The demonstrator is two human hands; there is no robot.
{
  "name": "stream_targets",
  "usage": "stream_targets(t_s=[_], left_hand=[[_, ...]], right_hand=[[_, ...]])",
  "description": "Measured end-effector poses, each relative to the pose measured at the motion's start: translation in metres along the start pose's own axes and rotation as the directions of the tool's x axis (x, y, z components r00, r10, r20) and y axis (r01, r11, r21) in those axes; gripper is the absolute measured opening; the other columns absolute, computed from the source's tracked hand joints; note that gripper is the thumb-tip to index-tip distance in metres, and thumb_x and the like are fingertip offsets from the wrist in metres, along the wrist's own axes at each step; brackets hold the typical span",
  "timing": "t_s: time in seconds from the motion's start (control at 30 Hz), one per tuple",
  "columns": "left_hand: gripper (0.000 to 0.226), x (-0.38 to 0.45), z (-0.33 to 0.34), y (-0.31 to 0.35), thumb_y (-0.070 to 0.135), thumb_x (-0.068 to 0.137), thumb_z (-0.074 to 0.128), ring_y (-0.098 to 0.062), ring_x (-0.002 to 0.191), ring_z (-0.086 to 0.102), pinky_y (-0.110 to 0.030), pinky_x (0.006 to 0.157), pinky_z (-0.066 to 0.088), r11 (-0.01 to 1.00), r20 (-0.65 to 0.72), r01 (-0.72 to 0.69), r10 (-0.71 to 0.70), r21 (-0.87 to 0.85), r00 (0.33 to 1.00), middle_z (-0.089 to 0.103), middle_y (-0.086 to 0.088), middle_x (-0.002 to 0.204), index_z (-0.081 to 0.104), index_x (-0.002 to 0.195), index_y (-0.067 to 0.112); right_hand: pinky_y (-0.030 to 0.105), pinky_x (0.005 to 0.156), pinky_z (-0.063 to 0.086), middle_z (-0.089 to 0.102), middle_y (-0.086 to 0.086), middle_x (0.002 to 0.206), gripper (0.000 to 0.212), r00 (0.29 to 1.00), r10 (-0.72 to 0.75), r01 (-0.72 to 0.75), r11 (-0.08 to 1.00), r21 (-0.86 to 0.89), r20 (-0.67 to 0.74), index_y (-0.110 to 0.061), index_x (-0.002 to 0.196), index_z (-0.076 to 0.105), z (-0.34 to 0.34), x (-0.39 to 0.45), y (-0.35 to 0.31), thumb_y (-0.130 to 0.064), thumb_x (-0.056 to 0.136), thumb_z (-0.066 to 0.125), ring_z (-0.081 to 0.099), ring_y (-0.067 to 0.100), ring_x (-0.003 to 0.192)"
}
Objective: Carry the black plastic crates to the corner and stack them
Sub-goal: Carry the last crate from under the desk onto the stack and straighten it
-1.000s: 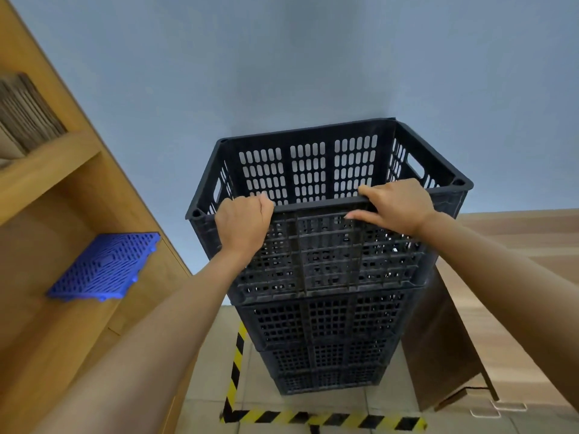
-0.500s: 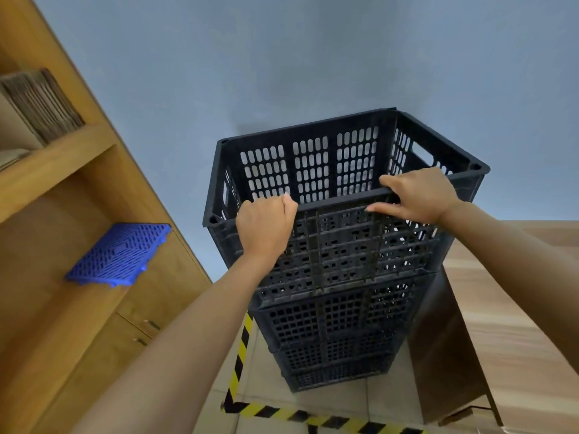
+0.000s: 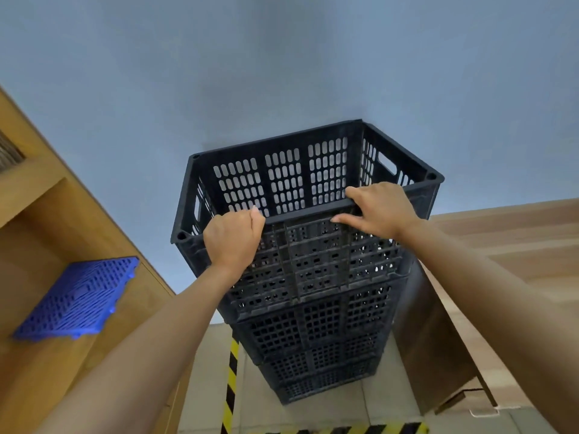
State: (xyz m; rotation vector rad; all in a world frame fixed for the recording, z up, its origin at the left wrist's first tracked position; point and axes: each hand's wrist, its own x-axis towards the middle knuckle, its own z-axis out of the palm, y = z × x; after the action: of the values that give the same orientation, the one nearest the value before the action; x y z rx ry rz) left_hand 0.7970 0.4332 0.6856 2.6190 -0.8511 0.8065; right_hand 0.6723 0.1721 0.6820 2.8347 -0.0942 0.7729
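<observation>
A tall stack of black plastic crates (image 3: 316,336) stands on the floor against the grey-blue wall. The top crate (image 3: 282,180) is empty and sits on the ones below. My left hand (image 3: 233,238) is curled over the near rim of the top crate, left of its middle. My right hand (image 3: 380,209) lies on the same rim further right, thumb over the edge and fingers spread down the outer face. The lowest crates are partly hidden by the ones above.
A wooden shelf unit (image 3: 40,214) rises on the left and holds a blue plastic grid panel (image 3: 78,299). A wooden desk (image 3: 488,277) stands close on the right of the stack. Yellow-black hazard tape (image 3: 232,383) marks the tiled floor.
The view has shifted, so the stack sits lower and further right in the frame. Both hands stay on the near rim of the top crate, the right one flatter.
</observation>
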Motion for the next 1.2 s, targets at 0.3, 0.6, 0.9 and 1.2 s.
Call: stream_targets(t_s=[0.3,0.6,0.9,1.2], left_hand=[[0.056,0.044,0.029,-0.071,0.032,0.097,0.035,-0.015,0.036,0.035,-0.019,0.043,0.018,0.994,-0.074,-0.095,0.092,-0.048,0.993,0.033,0.004,0.038,0.031,0.042,0.021],[0.054,0.057,0.037,-0.087,0.034,0.097,0.032,-0.018,0.038,0.04,-0.025,0.043,0.034,0.985,-0.074,-0.141,0.134,-0.101,0.988,0.04,0.001,0.041,0.04,0.046,0.018],[0.055,0.05,0.033,-0.078,0.034,0.098,0.029,-0.018,0.039,0.041,-0.032,0.053,0.044,0.984,-0.031,-0.079,0.075,-0.16,0.997,0.036,0.002,0.04,0.032,0.044,0.021],[0.058,0.053,0.028,-0.066,0.029,0.098,0.031,-0.008,0.035,0.023,-0.027,0.054,0.032,0.995,-0.026,-0.06,0.058,-0.082,0.998,0.023,0.008,0.037,0.023,0.041,0.023]], right_hand=[[0.025,0.048,0.035,0.051,-0.007,0.056,0.057,0.993,0.119,-0.118,0.99,-0.078,0.008,-0.021,0.074,0.04,0.01,0.033,-0.057,-0.076,0.085,0.036,0.049,0.014,0.046],[0.023,0.046,0.029,0.047,-0.011,0.054,0.054,0.99,0.133,-0.136,0.984,-0.112,-0.037,-0.023,0.074,0.037,0.014,0.042,-0.068,-0.076,0.085,0.036,0.044,0.012,0.044],[0.016,0.041,0.02,0.041,-0.007,0.044,0.06,0.998,0.066,-0.069,0.989,-0.132,-0.024,-0.023,0.07,0.039,0.017,0.049,-0.049,-0.081,0.083,0.027,0.036,0.007,0.035],[0.017,0.041,0.023,0.038,-0.008,0.043,0.062,0.999,0.036,-0.035,0.996,-0.086,0.019,-0.023,0.073,0.046,0.021,0.056,-0.036,-0.08,0.083,0.026,0.035,0.007,0.035]])
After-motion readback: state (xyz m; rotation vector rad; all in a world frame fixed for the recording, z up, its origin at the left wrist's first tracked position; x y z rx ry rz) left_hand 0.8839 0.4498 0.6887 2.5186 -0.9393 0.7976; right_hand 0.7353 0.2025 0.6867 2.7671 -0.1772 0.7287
